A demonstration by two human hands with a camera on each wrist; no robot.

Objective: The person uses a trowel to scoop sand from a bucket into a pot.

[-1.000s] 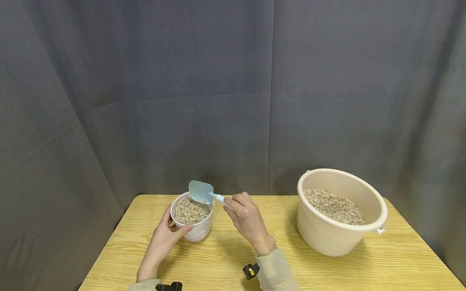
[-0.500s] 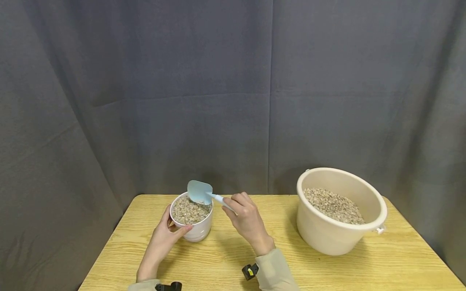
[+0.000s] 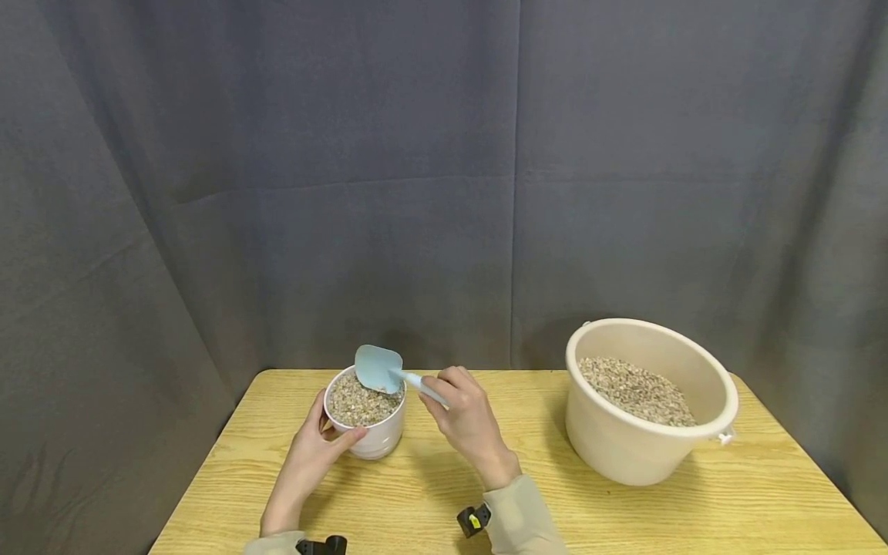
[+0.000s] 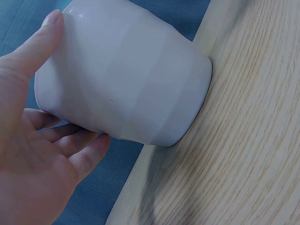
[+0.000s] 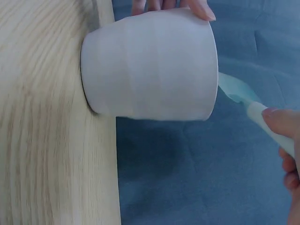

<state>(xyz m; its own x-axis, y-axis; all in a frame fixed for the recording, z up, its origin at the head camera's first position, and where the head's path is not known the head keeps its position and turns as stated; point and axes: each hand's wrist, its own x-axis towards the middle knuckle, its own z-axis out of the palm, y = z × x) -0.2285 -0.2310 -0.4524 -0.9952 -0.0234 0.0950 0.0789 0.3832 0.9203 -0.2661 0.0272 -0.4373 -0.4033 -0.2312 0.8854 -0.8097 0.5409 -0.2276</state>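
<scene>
A white pot filled close to its rim with tan and grey gravel stands upright on the table. My left hand grips its near left side, thumb at the front near the rim and fingers around the far side, as the left wrist view also shows on the pot wall. My right hand holds a light blue hand shovel by its pale handle. The blade lies over the far right part of the rim, its lower edge at the gravel. In the right wrist view the handle slants up from behind the pot.
A large cream bucket, partly filled with the same kind of gravel, stands on the right of the wooden table. Its handle fitting sticks out at the lower right. A dark grey curtain hangs right behind the table's far edge.
The shovel blade has shifted slightly left over the pot, with my right hand moving a little the same way. My left hand and the pot have stayed put.
</scene>
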